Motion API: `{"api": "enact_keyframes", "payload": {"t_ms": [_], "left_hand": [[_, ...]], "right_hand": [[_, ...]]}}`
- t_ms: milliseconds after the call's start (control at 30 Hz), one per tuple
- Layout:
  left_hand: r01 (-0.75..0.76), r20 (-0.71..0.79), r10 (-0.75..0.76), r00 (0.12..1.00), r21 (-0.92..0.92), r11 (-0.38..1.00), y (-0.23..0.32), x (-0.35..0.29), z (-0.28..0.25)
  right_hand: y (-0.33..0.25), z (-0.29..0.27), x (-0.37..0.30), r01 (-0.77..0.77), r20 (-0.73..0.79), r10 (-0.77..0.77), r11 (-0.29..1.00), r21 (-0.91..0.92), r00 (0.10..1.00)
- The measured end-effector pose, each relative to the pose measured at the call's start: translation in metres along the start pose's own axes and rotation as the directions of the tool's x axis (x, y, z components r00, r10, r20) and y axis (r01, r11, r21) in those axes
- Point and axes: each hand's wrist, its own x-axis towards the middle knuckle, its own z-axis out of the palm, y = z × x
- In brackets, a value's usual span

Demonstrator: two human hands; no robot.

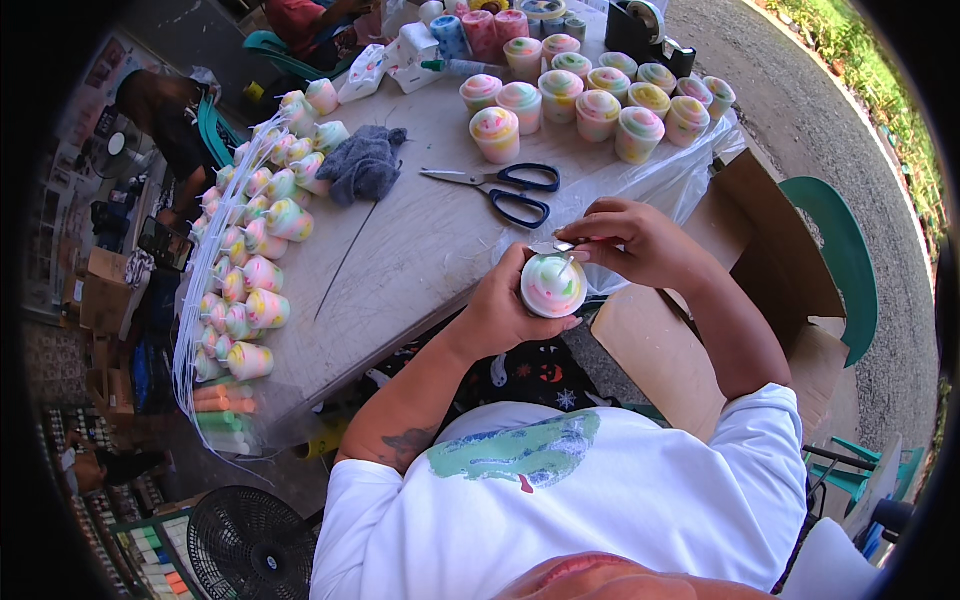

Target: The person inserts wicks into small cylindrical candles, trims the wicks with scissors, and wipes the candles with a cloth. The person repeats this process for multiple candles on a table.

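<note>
My left hand (497,305) is wrapped around a cup-shaped candle (553,288) with a pale swirled top in white, green and pink, its top turned up toward me. A thin white wick stands out of the swirl. Between its fingertips my right hand (625,238) pinches a small silver clipper (549,247), which looks like a nail clipper and sits against the candle's upper edge by the wick. The fingers partly cover the clipper. Just beyond my hands on the table lie scissors (497,182) with dark blue handles, their blades pointing left.
Multicoloured candles (598,110) stand in rows at the table's far right. Others (265,275) lie along the left edge beside long white wick strands (190,330). A grey cloth (362,165), a tape dispenser (650,40), an open cardboard box (775,260) and a black fan (250,545) surround me.
</note>
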Motion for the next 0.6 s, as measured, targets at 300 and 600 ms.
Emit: {"api": "enact_keyframes", "payload": {"t_ms": [300,600], "left_hand": [[0.008,-0.013,-0.014,1.000,-0.414,0.910,-0.002,-0.004,-0.021],[-0.087,-0.104,0.074,0.992,-0.133,0.987,-0.017,-0.022,-0.028]], "right_hand": [[-0.001,-0.010,-0.011,-0.100,-0.097,0.095,0.994,-0.046,0.991],[-0.018,0.001,0.000,0.007,-0.004,-0.007,1.000,-0.021,1.000]]}}
